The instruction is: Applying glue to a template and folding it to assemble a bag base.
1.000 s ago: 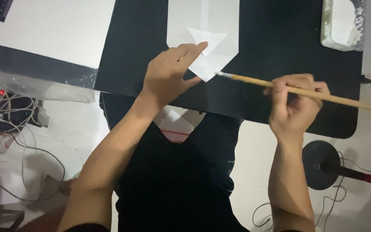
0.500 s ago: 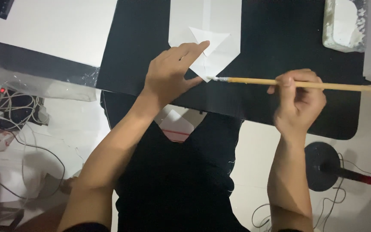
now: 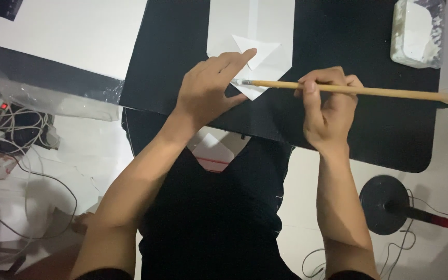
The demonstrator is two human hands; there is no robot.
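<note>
A folded white paper (image 3: pixel 265 31) with a pointed lower end lies on a black mat (image 3: pixel 182 67). My left hand (image 3: pixel 208 91) presses flat on the paper's lower left part, fingers spread, index finger reaching to a triangular flap. My right hand (image 3: pixel 327 106) grips a long wooden brush (image 3: pixel 379 92) held almost level. Its pale tip touches the paper's lower point, right beside my left fingers.
A white tub in clear wrap (image 3: pixel 416 33) stands at the mat's far right corner. A white sheet (image 3: pixel 63 31) and clear plastic (image 3: pixel 42 91) lie to the left. Cables (image 3: pixel 22 129) trail on the floor at left. A round black stand base (image 3: pixel 385 205) sits at lower right.
The brush has swung from a downward slant to nearly level, and its tip has slid left onto the paper's point. My right hand has moved slightly left and up. The left hand has stayed put.
</note>
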